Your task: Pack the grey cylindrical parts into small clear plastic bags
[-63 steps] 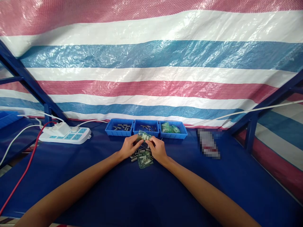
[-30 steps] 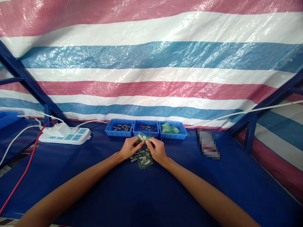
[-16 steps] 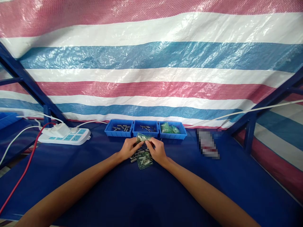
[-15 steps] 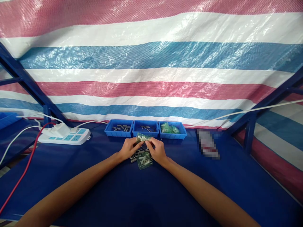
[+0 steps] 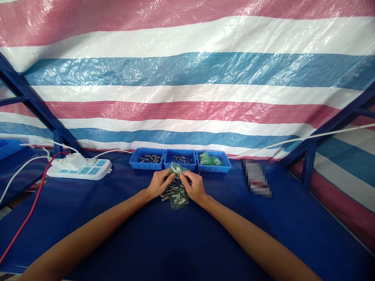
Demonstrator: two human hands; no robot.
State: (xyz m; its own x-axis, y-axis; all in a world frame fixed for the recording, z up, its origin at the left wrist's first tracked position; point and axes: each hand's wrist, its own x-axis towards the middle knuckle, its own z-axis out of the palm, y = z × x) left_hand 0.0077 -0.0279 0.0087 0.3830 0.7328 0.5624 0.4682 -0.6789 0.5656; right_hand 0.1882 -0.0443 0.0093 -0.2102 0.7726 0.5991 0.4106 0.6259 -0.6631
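Two green see-through bags seem to be in progress here, and neither has been put away. One, the held bag (image 5: 177, 168), is pinched at its near part by the left hand (image 5: 159, 183) and the right hand (image 5: 193, 185), thumbs and fingers brought in narrow on the plastic, out over the far side of the pile, just near of the middle bin (image 5: 191, 167). Pale bits can be seen inside, so it's been at least partly filled, but whether it's been sealed can't be told. The other, the lying bag (image 5: 179, 201), is laid flat at the near edge of the pile with light metal bits showing through, so that one can probably be counted as loaded too; its closure can't be made out. As for what's left: loose metal pieces (image 5: 173, 186) are scattered on the desk (image 5: 175, 242) between the hands and partly hidden by them, so no count can be given. Thick grey cylinders (image 5: 150, 158) are kept in the left bin (image 5: 146, 166) and thin pins (image 5: 181, 158) in the middle one, so a fair bit hasn't been bagged; I'd-say-halfway guesses can't really be backed up. Some crumpled green plastic (image 5: 209, 159) is heaped in the right bin (image 5: 213, 169), and whether it's finished bags or spares can't be judged.
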